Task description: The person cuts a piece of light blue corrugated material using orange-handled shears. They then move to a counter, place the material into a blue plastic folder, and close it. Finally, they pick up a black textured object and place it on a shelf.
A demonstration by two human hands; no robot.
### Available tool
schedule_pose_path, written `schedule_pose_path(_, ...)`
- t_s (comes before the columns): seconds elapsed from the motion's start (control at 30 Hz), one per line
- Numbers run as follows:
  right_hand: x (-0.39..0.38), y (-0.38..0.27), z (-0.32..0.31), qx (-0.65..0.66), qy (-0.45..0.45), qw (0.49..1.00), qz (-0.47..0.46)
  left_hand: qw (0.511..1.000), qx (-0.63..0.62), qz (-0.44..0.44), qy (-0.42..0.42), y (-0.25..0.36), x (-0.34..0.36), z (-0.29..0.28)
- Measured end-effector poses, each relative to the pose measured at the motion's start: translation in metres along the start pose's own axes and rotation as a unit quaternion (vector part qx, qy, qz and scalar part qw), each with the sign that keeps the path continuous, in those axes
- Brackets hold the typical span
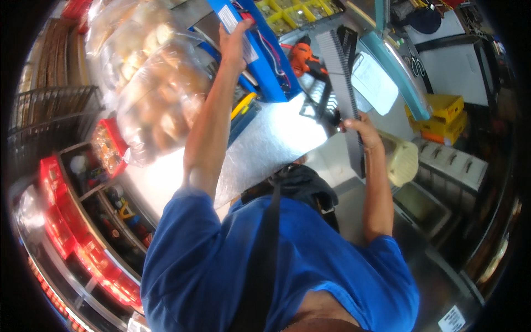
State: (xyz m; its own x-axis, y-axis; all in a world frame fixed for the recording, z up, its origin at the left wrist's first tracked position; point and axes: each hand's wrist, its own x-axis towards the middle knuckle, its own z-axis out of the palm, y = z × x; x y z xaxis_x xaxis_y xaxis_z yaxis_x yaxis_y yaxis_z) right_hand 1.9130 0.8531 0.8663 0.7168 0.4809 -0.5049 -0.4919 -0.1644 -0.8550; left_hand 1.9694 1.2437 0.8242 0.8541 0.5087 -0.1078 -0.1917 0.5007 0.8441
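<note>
My left hand (234, 45) reaches far forward, its fingers closed over the edge of a long blue open-topped housing (271, 66). Thin coloured wires lie inside that housing, and a white label runs along its side. In my right hand (363, 130), at the right, is a long grey slotted strip like cable trunking (344, 88); fingers and thumb close round its nearer part. The strip stretches away from me over the bench's right side. An orange and black power tool (303, 58) lies between the two long pieces.
Clear plastic bags (160, 83) of pale items are piled at the left. A yellow compartment tray (301, 12) sits at the back. White sheets (374, 83) lie right of the strip. Yellow boxes (442, 119) stand further right, and red bins (83, 238) line the lower left.
</note>
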Motion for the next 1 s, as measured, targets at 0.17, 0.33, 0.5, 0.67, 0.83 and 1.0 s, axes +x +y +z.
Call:
schedule_pose_path(0.17,0.019,0.022,0.016,-0.005,0.016,1.000,-0.016,0.996,-0.078,-0.026,-0.029,0.026,-0.011,0.010)
schedule_pose_path(0.33,0.022,0.006,0.040,-0.057,0.064,0.996,-0.018,0.988,-0.146,-0.017,-0.035,0.069,-0.056,0.038)
schedule_pose_path(0.5,0.031,0.014,0.041,-0.099,0.119,0.988,-0.028,0.992,-0.125,0.008,-0.013,0.064,-0.065,0.034)
schedule_pose_path(0.67,0.049,0.015,0.062,-0.154,0.147,0.977,-0.014,0.990,-0.130,0.026,-0.046,0.077,-0.067,0.007)
schedule_pose_path(0.83,0.056,0.021,0.050,-0.194,0.156,0.968,0.003,0.989,-0.128,0.071,0.022,0.089,-0.067,0.029)
schedule_pose_path(1.0,0.053,-0.007,0.056,-0.219,0.170,0.961,-0.014,0.988,-0.142,0.022,0.060,0.097,-0.082,0.028)
